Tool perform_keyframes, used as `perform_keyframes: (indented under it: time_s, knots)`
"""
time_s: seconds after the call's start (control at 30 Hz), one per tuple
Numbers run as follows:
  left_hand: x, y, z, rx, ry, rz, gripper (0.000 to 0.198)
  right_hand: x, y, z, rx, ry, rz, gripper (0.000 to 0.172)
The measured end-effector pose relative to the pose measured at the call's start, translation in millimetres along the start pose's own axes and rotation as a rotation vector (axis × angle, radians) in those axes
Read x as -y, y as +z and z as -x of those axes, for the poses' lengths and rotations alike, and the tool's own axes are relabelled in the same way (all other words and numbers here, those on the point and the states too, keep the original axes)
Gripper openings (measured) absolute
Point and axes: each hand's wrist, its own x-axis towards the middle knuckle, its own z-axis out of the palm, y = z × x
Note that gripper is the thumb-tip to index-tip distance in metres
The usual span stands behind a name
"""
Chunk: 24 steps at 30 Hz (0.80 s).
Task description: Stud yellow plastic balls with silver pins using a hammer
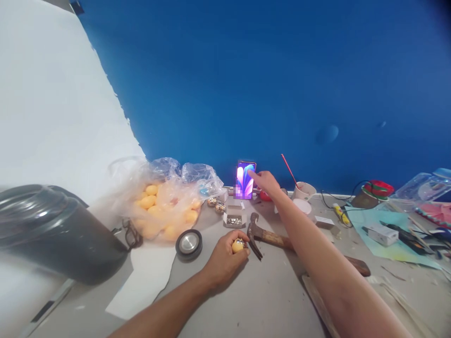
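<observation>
My left hand (225, 256) rests on the grey table, fingers closed round a small yellow ball (237, 245) with a metal bit on it. My right hand (266, 182) reaches far forward, index finger stretched out and touching the lit screen of a phone (244, 180) that stands against the blue wall; its other fingers are curled with nothing in them. A claw hammer (278, 239) lies on the table between my arms, its head just right of the left hand. A small open box of silver pieces (234, 219) sits beyond the left hand.
A clear plastic bag of yellow balls (165, 206) lies at the left, a roll of black tape (189, 243) before it, a dark grey bin (52, 230) far left. Cups (305, 191), cables, a small white box (380, 233) and tools crowd the right side.
</observation>
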Motion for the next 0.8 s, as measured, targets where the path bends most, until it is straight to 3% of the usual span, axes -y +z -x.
perform_keyframes:
  time_s: [0.07, 0.17, 0.3, 0.37, 0.5, 0.57, 0.67, 0.73, 0.8]
  knots:
    - [0.0, -0.1, 0.4, 0.009, -0.001, 0.008, 0.019, -1.4, -10.3, 2.8, -0.026, 0.0, -0.035, 0.066]
    - [-2.1, -0.2, 1.1, 0.011, -0.001, 0.013, 0.019, -4.7, -25.3, 10.8, -0.038, -0.003, -0.056, 0.07]
    - [-6.8, -0.3, 2.5, 0.01, 0.017, -0.002, 0.019, -5.8, -33.3, 36.2, 0.007, -0.033, -0.021, 0.046]
    - [-8.3, 0.0, 3.1, 0.004, 0.023, -0.021, 0.019, -2.9, -31.3, 58.9, 0.064, -0.07, 0.024, 0.033]
    - [-7.1, 1.5, 2.3, -0.002, 0.002, -0.018, 0.021, 11.9, -25.1, 125.9, 0.194, -0.281, 0.353, 0.027]
    - [-4.5, 1.5, 1.0, -0.011, 0.048, -0.043, 0.022, 21.8, -25.1, 164.9, 0.221, -0.342, 0.484, 0.032]
    - [0.8, -0.2, -0.7, -0.05, 0.169, -0.109, 0.026, 30.9, -27.4, 213.3, 0.372, -0.442, 0.554, 0.029]
    - [4.6, -1.2, -1.1, -0.096, 0.179, -0.083, 0.034, 28.6, -25.6, 229.9, 0.419, -0.512, 0.501, 0.028]
    - [7.3, -1.4, -1.0, -0.092, 0.143, -0.002, 0.039, 18.2, -17.8, 232.4, 0.314, -0.462, 0.469, 0.028]
